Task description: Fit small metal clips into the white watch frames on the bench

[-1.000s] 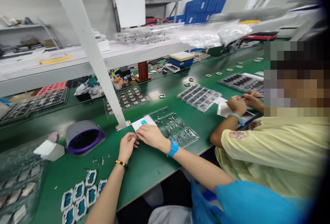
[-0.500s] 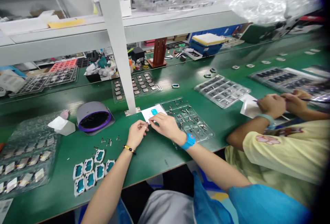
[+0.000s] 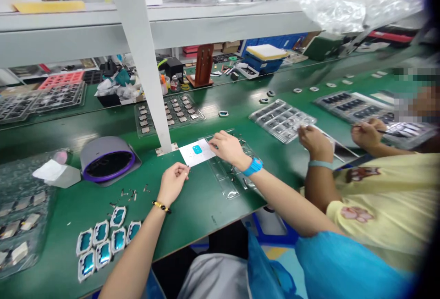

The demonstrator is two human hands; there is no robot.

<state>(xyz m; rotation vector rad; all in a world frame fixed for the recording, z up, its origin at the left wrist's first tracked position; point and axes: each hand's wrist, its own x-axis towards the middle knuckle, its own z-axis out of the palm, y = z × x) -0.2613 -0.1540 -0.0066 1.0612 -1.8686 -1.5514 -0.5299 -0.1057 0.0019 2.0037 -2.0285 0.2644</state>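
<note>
My left hand [image 3: 173, 181] is closed in a pinch just below the white card [image 3: 189, 156]; a tiny dark bit shows at its fingertips, too small to name. Printed on the card is a blue rounded shape, with small dark specks around it. My right hand [image 3: 227, 147] has curled fingers at the card's right edge, above the upper left of a clear plastic tray [image 3: 229, 193]. What those fingers hold, if anything, is hidden. Small metal parts lie in the tray, partly covered by my right hand and forearm.
White frames with blue film [image 3: 103, 254] and loose small parts [image 3: 132, 193] lie at left, near a grey-purple round device [image 3: 109, 159]. A shelf post [image 3: 151, 74] stands behind the card. At right, a co-worker's hands [image 3: 314, 143] work beside another compartment tray [image 3: 280, 120].
My right hand has moved right and away from my left hand, toward the card's right edge. The card stays in place on the table. The view has shifted; the co-worker's hands have moved apart.
</note>
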